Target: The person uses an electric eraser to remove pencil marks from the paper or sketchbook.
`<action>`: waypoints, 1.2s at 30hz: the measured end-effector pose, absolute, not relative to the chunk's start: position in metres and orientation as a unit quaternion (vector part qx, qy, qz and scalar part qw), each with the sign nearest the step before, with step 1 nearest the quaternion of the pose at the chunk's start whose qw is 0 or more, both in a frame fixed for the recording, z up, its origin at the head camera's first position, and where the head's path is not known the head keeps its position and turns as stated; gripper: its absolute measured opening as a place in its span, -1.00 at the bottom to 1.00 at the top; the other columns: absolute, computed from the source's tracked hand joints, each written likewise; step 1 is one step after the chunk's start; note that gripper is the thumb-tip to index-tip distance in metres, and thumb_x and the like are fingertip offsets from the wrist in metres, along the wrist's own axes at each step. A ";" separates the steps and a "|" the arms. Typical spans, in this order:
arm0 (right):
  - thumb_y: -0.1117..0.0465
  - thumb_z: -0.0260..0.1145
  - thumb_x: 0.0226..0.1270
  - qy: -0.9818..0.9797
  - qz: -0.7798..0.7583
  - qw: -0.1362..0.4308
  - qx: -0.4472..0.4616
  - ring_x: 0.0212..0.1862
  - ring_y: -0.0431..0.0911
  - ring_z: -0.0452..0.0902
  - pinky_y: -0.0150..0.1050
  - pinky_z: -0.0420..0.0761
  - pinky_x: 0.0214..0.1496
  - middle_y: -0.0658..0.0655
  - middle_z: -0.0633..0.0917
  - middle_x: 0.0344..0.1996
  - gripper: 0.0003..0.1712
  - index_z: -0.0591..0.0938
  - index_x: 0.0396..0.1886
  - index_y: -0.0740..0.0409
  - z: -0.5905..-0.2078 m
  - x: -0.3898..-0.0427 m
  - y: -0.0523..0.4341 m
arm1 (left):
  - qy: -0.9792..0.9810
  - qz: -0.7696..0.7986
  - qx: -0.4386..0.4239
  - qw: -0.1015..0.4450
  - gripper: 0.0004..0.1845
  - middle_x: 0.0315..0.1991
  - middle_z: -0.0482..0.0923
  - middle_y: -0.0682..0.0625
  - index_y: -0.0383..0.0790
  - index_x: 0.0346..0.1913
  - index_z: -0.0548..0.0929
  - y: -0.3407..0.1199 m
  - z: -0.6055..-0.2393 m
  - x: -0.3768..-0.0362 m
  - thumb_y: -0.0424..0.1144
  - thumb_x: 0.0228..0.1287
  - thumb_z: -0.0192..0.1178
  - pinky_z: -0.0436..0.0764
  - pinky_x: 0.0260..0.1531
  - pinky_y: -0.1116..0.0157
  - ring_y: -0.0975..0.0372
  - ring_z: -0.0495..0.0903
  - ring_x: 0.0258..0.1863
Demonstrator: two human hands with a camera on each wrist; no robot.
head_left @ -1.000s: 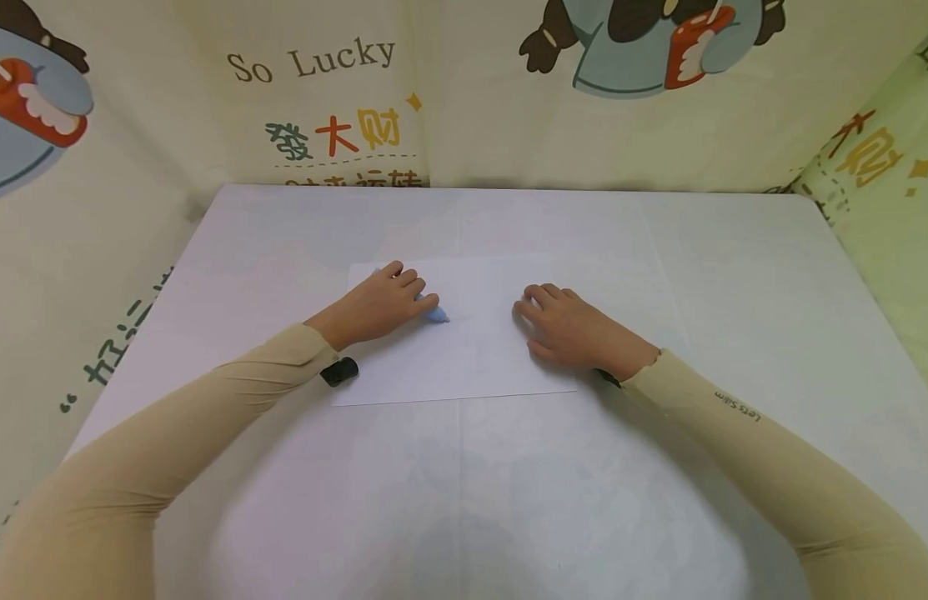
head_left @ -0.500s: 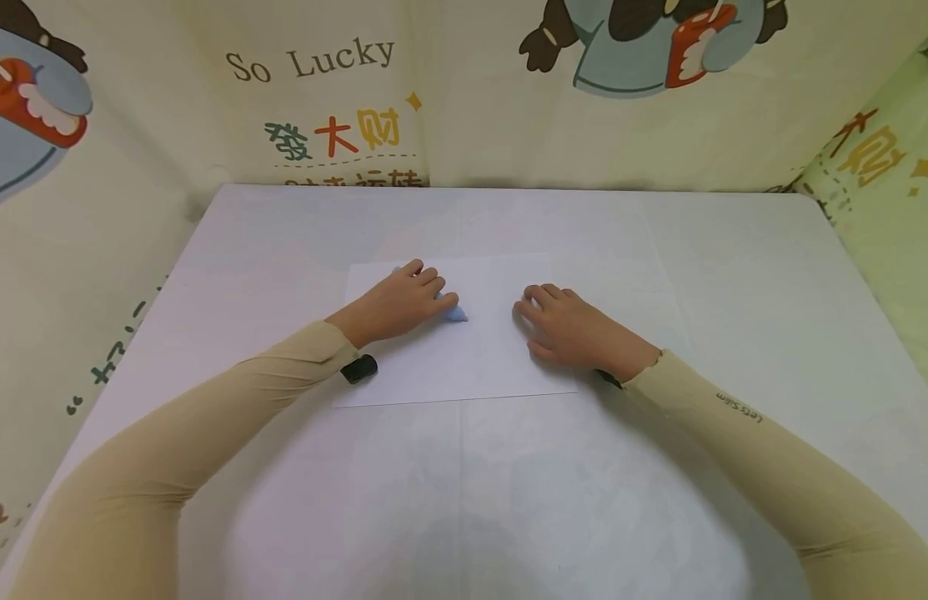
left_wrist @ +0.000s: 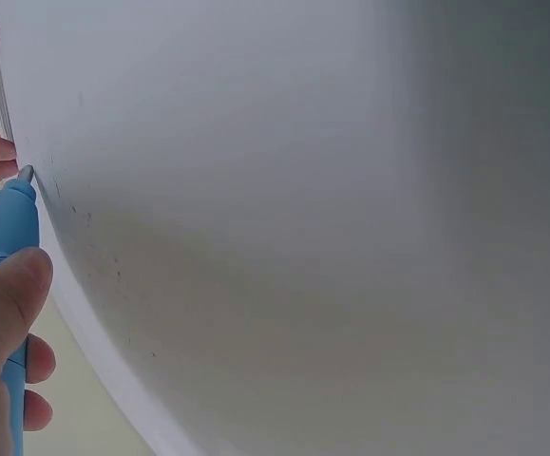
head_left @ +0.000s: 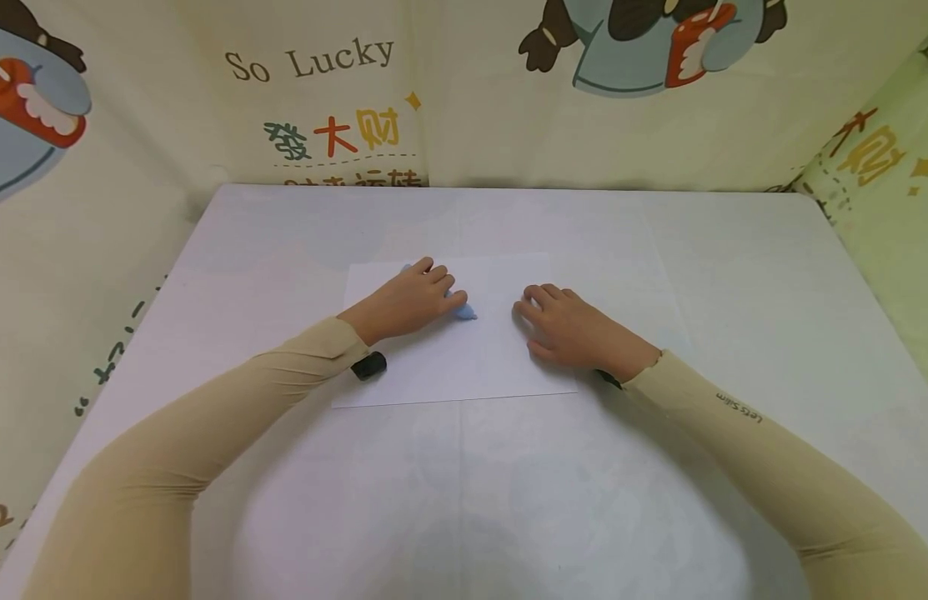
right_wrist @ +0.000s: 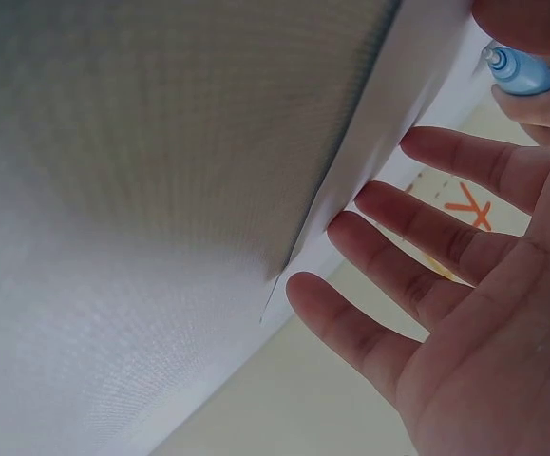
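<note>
My left hand [head_left: 403, 302] grips a blue electric eraser [left_wrist: 7, 228], a pen-shaped tool with a button under the thumb. Its narrow grey tip points right and meets the surface of a white sheet of paper [head_left: 433, 375] in the left wrist view. Small dark crumbs [left_wrist: 118, 274] are scattered on the sheet near that tip. On the right part of the paper rests my right hand [head_left: 579, 329], fingertips down and the fingers fairly straight in the right wrist view. Most of the eraser's body is hidden under the left hand from above.
The sheet lies on a wide white table [head_left: 464, 500]. A cream curtain [head_left: 479, 108] with printed cartoons and lettering hangs behind it and along both sides. Dark wrist cameras [head_left: 369, 367] sit under both cuffs.
My left hand has slid to the right across the paper with the eraser, ending nearer the right hand. The right hand and the sheet have stayed in place.
</note>
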State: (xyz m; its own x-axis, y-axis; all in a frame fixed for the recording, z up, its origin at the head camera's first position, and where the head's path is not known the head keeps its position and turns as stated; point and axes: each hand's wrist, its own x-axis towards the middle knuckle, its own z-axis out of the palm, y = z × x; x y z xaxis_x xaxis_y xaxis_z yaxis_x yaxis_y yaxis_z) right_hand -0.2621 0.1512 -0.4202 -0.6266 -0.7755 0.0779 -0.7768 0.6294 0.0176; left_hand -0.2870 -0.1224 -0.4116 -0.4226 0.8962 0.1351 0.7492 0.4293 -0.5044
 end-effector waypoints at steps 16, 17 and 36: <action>0.16 0.22 0.19 -0.900 -0.001 0.043 0.434 0.09 0.20 0.44 0.07 0.51 0.01 0.32 0.49 0.04 -0.53 0.44 0.08 0.27 -0.421 -0.261 0.151 | -0.827 0.196 -0.492 0.188 -0.82 -0.34 0.58 -0.09 -0.17 -0.14 0.42 -0.151 -0.412 -0.278 -0.42 0.26 0.14 0.38 -0.21 0.20 0.11 0.47 -0.35; 0.16 0.22 0.19 -0.899 -0.001 0.044 0.435 0.08 0.20 0.44 0.07 0.51 0.01 0.32 0.50 0.03 -0.53 0.44 0.07 0.27 -0.421 -0.261 0.152 | -0.826 0.197 -0.493 0.189 -0.82 -0.33 0.59 -0.09 -0.17 -0.14 0.42 -0.152 -0.412 -0.277 -0.42 0.26 0.14 0.39 -0.20 0.20 0.11 0.47 -0.34; 0.17 0.23 0.17 -0.898 0.001 0.051 0.437 0.05 0.19 0.46 0.06 0.52 -0.01 0.32 0.51 0.01 -0.53 0.45 0.06 0.27 -0.422 -0.261 0.151 | -0.823 0.199 -0.496 0.192 -0.82 -0.28 0.60 -0.09 -0.16 -0.13 0.42 -0.154 -0.409 -0.274 -0.41 0.27 0.14 0.44 -0.17 0.19 0.10 0.51 -0.28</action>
State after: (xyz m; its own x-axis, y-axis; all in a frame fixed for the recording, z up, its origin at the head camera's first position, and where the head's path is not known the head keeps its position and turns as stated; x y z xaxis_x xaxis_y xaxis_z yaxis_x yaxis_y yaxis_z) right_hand -0.2612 0.1509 -0.4217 -0.6134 -0.7842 0.0931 -0.7844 0.6187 0.0433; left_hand -0.2741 -0.1538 -0.4089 -0.4347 0.8927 0.1191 0.7398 0.4294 -0.5180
